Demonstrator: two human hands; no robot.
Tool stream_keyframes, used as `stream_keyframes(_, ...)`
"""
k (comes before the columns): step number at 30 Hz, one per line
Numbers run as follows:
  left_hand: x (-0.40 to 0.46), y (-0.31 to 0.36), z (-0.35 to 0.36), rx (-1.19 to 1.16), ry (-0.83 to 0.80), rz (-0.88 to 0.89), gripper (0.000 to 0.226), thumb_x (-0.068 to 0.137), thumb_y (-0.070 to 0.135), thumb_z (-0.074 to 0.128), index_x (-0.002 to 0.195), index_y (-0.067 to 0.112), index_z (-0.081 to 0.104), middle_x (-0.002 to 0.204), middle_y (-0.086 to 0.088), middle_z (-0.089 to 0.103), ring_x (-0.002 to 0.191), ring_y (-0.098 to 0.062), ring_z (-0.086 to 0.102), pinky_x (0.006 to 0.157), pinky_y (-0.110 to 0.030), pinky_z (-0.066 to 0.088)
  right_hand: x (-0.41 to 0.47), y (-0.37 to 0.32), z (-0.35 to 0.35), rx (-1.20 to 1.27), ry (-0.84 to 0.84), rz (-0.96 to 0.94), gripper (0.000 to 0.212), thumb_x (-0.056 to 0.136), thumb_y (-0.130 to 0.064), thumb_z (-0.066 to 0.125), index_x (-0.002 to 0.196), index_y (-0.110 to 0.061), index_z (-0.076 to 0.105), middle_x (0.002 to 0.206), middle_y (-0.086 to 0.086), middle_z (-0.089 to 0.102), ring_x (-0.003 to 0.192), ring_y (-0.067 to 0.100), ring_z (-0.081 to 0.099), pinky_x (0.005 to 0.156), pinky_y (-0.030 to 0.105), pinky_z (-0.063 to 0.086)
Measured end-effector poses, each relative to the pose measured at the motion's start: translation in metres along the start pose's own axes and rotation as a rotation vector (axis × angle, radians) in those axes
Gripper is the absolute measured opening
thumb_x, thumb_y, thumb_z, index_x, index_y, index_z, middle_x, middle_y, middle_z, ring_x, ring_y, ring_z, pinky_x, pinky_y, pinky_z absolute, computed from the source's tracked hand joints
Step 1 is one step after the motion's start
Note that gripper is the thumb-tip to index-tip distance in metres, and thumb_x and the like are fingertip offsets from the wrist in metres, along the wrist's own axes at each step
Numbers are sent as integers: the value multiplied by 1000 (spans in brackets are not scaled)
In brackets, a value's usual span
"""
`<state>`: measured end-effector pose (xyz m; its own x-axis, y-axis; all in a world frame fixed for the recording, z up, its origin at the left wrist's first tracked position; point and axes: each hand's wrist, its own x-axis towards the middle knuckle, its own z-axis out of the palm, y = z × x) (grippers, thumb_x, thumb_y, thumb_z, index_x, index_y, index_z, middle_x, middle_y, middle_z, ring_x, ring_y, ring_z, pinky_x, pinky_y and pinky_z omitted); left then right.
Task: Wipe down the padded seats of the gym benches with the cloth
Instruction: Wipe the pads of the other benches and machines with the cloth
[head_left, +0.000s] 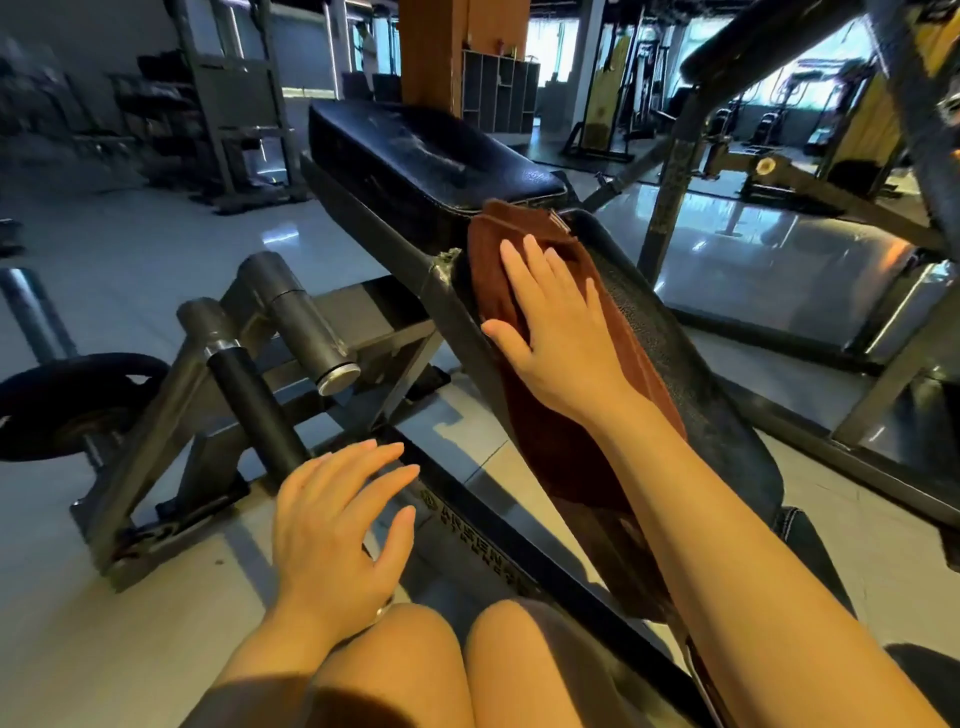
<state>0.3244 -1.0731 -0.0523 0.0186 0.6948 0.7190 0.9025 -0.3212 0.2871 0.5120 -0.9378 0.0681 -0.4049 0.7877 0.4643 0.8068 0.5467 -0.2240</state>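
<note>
Your right hand (558, 332) presses flat, fingers spread, on the brown cloth (524, 306) draped along the near sloping pad (691, 374). Your left hand (337, 525) hovers open, empty. The far pad (415, 150) looks smeared, probably unwiped.

A gym: padded bench (436, 156), weight plate (72, 400), steel machine frames (234, 104) on a glossy floor (753, 249).

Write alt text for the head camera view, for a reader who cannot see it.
A person's right hand presses a brown cloth flat onto the long black pad of an inclined gym bench, while the open left hand hovers empty above the bench frame. A second black pad lies beyond, with gym machines behind.
</note>
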Motion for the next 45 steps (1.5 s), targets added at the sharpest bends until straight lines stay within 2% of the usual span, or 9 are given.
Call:
stream_keyframes(8,0,-1,0,-10,16,5,34,87,34,51,108,18,73,121,1,65,120,-17,53,109,-29,24,-77,25,-4,80,-49,43,54,102,-47,32,149,-38,8,162,-12,5,150,10,3,123,46,6)
stream_keyframes(14,-2,-1,1,-37,16,-11,34,88,34,52,109,17,72,120,0,65,119,-16,52,111,-23,19,-55,16,-14,215,-76,81,54,100,-52,27,150,-40,12,161,-16,5,149,5,-1,123,43,2)
stream_keyframes(21,-1,-1,0,-70,39,-24,34,88,34,50,107,17,74,118,3,66,117,-14,53,111,-21,19,-1,6,-14,186,-28,-90,49,105,-41,22,154,-35,13,163,-10,7,150,6,-1,123,44,-1)
stream_keyframes(26,0,-1,1,-71,29,-23,34,88,38,51,109,21,72,119,9,64,117,-10,53,105,-29,30,6,20,-27,407,167,-89,44,104,-18,37,148,-19,39,153,-3,38,141,6,31,117,19,21)
stream_keyframes(29,12,10,-4,-126,95,-159,35,89,44,48,115,28,66,117,24,55,113,-3,51,97,-31,35,23,43,-42,320,319,-3,42,95,-8,42,135,-11,54,136,6,56,127,20,48,110,35,36)
stream_keyframes(33,84,38,-18,-421,186,-403,27,96,44,48,120,35,56,100,31,52,96,15,52,84,-17,40,64,55,-62,75,87,-66,38,92,-5,58,129,-14,62,133,10,58,123,31,50,104,35,37)
stream_keyframes(38,173,45,-23,-554,-5,-589,10,98,39,50,96,36,60,86,7,69,82,-15,66,76,-36,55,89,52,-63,-5,-106,-241,17,84,-14,67,95,-26,68,118,-1,58,110,31,52,92,50,45)
stream_keyframes(42,191,45,-21,-550,-123,-609,4,87,32,69,87,28,68,78,3,71,83,-16,68,85,-42,56,94,47,-69,-38,-135,-316,23,84,-12,67,83,-31,54,102,-9,51,100,23,50,84,47,44)
stream_keyframes(45,192,47,-26,-534,-121,-579,8,84,22,74,83,23,67,77,2,68,79,-15,65,77,-32,54,92,45,-69,-111,-85,-359,25,85,-9,63,82,-28,47,89,-7,55,85,21,48,73,38,36)
